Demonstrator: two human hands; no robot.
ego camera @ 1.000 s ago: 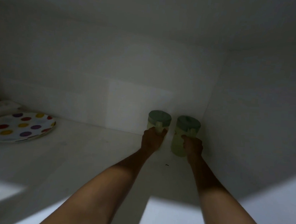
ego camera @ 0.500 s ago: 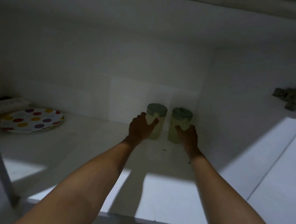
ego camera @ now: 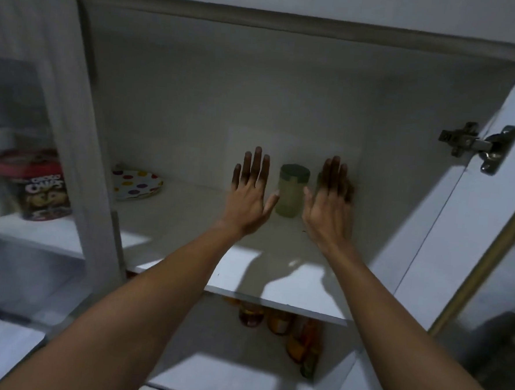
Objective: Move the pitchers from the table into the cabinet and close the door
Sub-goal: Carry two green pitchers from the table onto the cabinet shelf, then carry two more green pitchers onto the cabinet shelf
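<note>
Reaching into the cabinet [ego camera: 287, 76], your left hand [ego camera: 249, 191] and right hand [ego camera: 330, 199] are spread flat, holding nothing. A green-lidded pitcher [ego camera: 291, 191] stands upright between them at twelve o'clock; a second seems hidden behind your right hand. The door [ego camera: 471, 226] hangs open at three o'clock, likely awaiting closing.
</note>
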